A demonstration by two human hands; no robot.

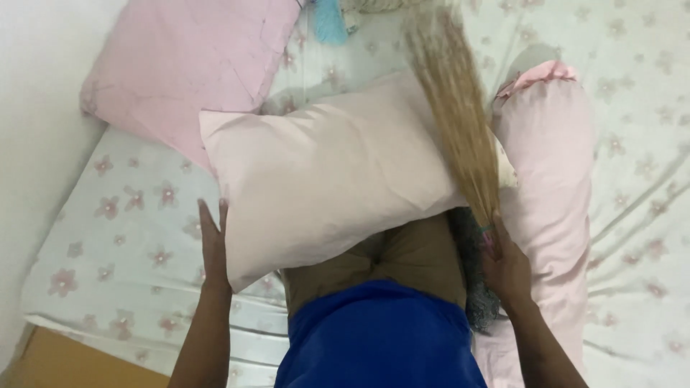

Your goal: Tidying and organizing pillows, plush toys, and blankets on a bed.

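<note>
From the head camera, the person is kneeling on a bed covered by a white sheet with pink flowers (129, 215), and a pale pink pillow (323, 172) is lying across their lap. The left hand (213, 248) is pressing flat, fingers straight and open, against the pillow's near left edge, gripping nothing. The right hand (507, 269) is curled closed around the bound end of a straw broom (460, 122), whose bristles are blurring as they are sweeping over the pillow's right end. A pink bolster (550, 165) is lying just beside the right arm, and a second pink pillow (187, 65) is resting near the wall at the upper left. By my reading, the pillow is being steadied and brushed off; the next stroke is calling for the flat hand to be holding firm while the broom is passing clear of the bolster
</note>
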